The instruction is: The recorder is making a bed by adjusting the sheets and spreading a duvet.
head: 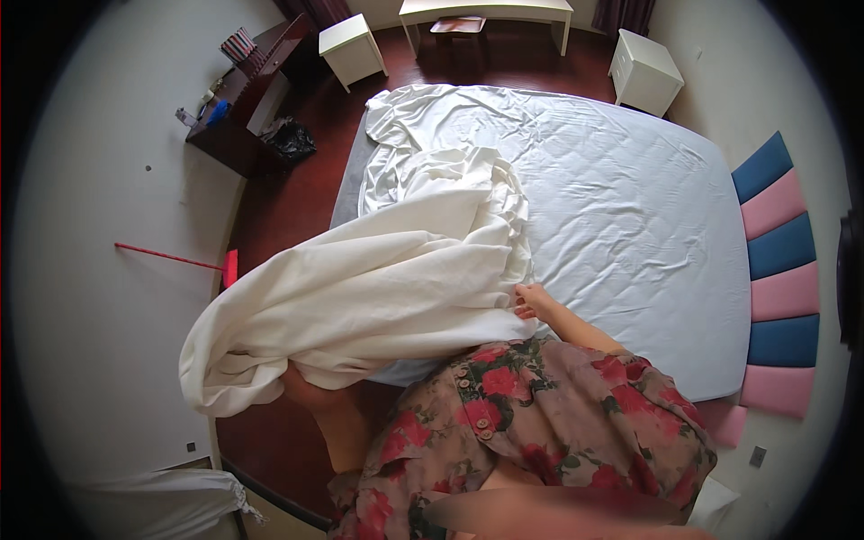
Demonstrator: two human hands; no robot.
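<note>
A large white bedding cloth [378,290] is bunched up in front of me, spread across the left part of the bed. At its lower left end my left hand [307,388] grips the fabric, with the fingers hidden in its folds. My right hand [533,302] pinches the cloth's right edge over the mattress. Beneath it lies a bed [628,223] covered by a wrinkled white sheet. At the far left corner the sheet is rumpled, and the grey mattress side [347,182] shows there.
A headboard of blue and pink panels [783,263] stands right. White nightstands [351,44] [648,71] and a white desk [486,8] with a stool [459,27] are at the far side. Left are a dark cabinet [229,145], a black plastic bag [290,138] and a red broom [231,268].
</note>
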